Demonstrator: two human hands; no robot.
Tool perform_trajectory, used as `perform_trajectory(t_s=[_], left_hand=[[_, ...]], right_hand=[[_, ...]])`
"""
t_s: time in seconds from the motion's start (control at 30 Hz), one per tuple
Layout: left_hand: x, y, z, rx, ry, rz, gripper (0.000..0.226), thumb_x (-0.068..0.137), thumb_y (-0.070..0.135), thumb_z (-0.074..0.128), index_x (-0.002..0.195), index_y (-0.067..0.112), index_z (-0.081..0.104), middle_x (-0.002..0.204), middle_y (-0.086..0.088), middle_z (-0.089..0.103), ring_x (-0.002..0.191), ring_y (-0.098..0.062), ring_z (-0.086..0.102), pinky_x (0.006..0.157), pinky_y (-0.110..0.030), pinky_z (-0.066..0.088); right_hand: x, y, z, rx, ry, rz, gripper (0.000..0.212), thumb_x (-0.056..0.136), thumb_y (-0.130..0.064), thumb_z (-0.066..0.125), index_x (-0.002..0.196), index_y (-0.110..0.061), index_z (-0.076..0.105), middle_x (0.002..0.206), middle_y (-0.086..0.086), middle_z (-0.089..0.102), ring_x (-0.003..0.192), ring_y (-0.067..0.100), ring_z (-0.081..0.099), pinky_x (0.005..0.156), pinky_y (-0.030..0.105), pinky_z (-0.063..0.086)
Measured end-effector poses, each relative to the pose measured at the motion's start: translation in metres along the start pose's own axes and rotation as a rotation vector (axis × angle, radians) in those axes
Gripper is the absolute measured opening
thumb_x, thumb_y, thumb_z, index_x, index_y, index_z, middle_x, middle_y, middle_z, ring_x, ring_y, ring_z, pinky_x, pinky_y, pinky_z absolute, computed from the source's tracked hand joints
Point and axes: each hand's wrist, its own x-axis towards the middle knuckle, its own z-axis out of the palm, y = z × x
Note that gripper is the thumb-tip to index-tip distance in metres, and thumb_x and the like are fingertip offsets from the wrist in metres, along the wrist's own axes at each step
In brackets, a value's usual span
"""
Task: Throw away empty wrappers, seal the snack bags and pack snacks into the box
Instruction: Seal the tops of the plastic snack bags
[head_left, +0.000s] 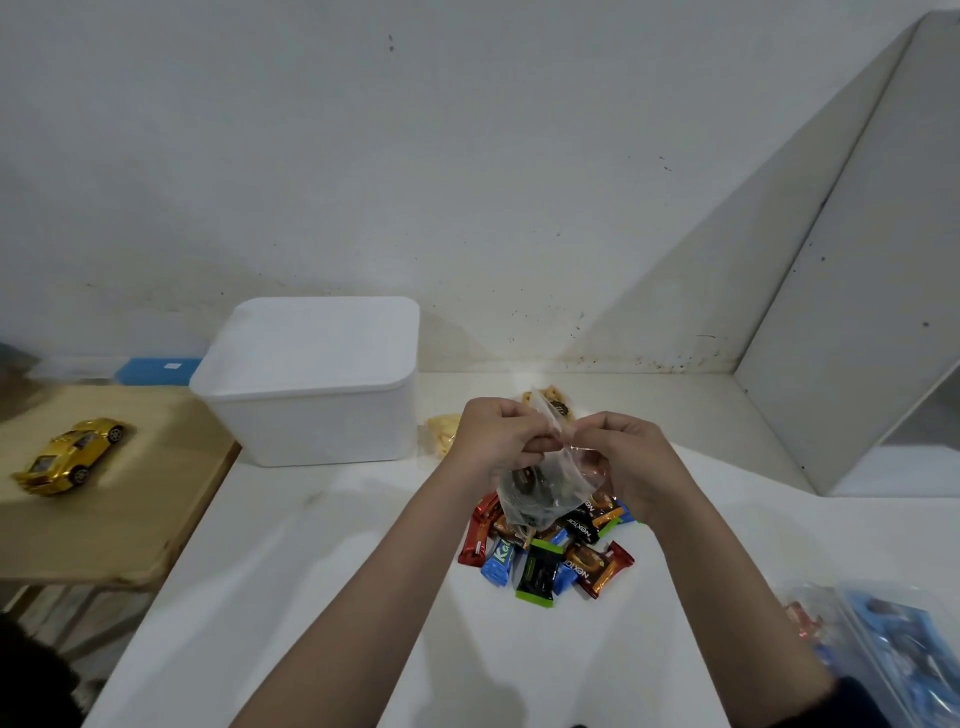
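Observation:
A clear plastic snack bag (540, 493) with dark snacks inside hangs above the white table (291, 571). My left hand (493, 441) and my right hand (631, 457) both pinch its top edge, close together. Beneath the bag lies a pile of wrapped snacks (550, 551) in red, blue, green and black wrappers. A white box (317, 379) with its lid on stands to the left of my hands. Behind my hands lie a bag of pale crackers (441, 431) and another clear snack bag (550, 402), partly hidden.
A wooden side table (104, 499) at the left carries a gold toy car (70, 454). Clear and blue plastic packaging (878, 639) lies at the lower right edge. A grey panel (857, 312) leans at the right. The wall stands close behind the table.

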Motion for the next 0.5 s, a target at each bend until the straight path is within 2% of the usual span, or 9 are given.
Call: perform_trajectory(t_s=[0.07,0.17,0.3,0.4,0.5], left_hand=[[0.000,0.001,-0.001,0.013,0.033,-0.019,0.008,0.082,0.004,0.068,0.074,0.004,0.066,0.068,-0.009,0.072,0.060,-0.015,0.071,0.058,-0.026,0.058],[0.001,0.002,-0.004,0.011,0.018,-0.012,0.012,0.082,0.010,0.071,0.072,0.007,0.066,0.065,-0.005,0.071,0.061,-0.015,0.071,0.055,-0.023,0.056],[0.003,0.001,-0.008,0.070,0.027,-0.012,0.011,0.083,0.000,0.066,0.072,0.002,0.066,0.070,-0.011,0.070,0.058,-0.011,0.070,0.057,-0.021,0.057],[0.006,-0.001,-0.008,0.110,0.048,0.001,0.021,0.079,-0.008,0.064,0.061,0.002,0.063,0.063,-0.015,0.065,0.049,-0.010,0.066,0.052,-0.020,0.054],[0.009,-0.002,-0.009,0.153,0.066,0.013,0.021,0.075,-0.011,0.065,0.058,0.003,0.064,0.056,-0.013,0.065,0.049,-0.013,0.065,0.052,-0.023,0.054]], right_hand=[[-0.003,-0.001,0.002,-0.070,-0.032,-0.064,0.010,0.080,0.001,0.069,0.072,-0.005,0.069,0.056,0.005,0.058,0.043,0.011,0.048,0.038,0.019,0.039],[-0.004,-0.003,0.003,-0.130,-0.063,-0.096,0.010,0.080,0.002,0.069,0.073,-0.005,0.071,0.060,0.005,0.062,0.046,0.008,0.054,0.042,0.017,0.045],[0.001,-0.001,0.004,-0.096,0.014,-0.019,0.003,0.079,0.000,0.070,0.079,0.002,0.070,0.055,0.006,0.060,0.039,0.007,0.052,0.039,0.016,0.041],[0.002,0.002,0.009,-0.042,0.070,0.032,0.003,0.080,0.003,0.068,0.078,0.005,0.068,0.050,0.007,0.062,0.033,0.008,0.054,0.033,0.014,0.039],[0.005,0.006,0.011,-0.001,0.110,0.058,0.004,0.078,0.002,0.070,0.074,0.002,0.069,0.058,0.012,0.068,0.041,0.015,0.061,0.038,0.018,0.048]])
